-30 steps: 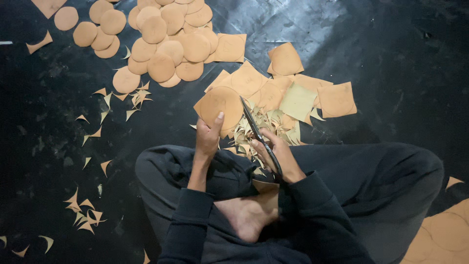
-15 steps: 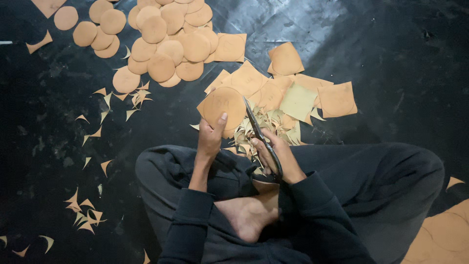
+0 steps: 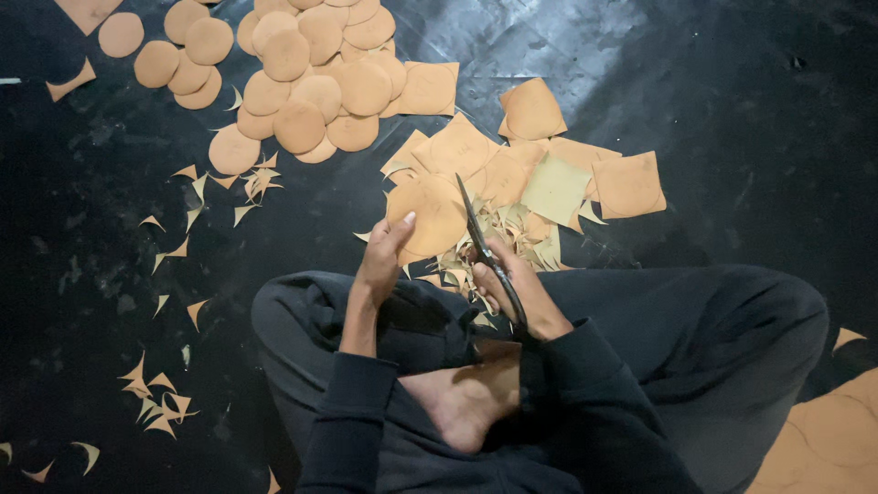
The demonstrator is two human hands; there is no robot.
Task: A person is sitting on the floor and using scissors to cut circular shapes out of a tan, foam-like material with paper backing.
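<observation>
Fingers of the left hand (image 3: 382,261) pinch the lower left edge of a tan, partly rounded leather-like piece (image 3: 430,215), the thumb on top and the other fingers hidden beneath it. The right hand (image 3: 517,291) is closed through the handles of dark metal scissors (image 3: 483,245); the handles are buried in the grip, and the blades lie against the piece's right edge, so I cannot tell how far they gape. Behind the piece, a heap of tan square blanks (image 3: 549,174) overlaps, edges hidden. Farther up left, cut tan discs (image 3: 311,82) pile together, some cropped by the top border. Curved tan offcuts (image 3: 192,210) scatter over the black floor (image 3: 732,91).
</observation>
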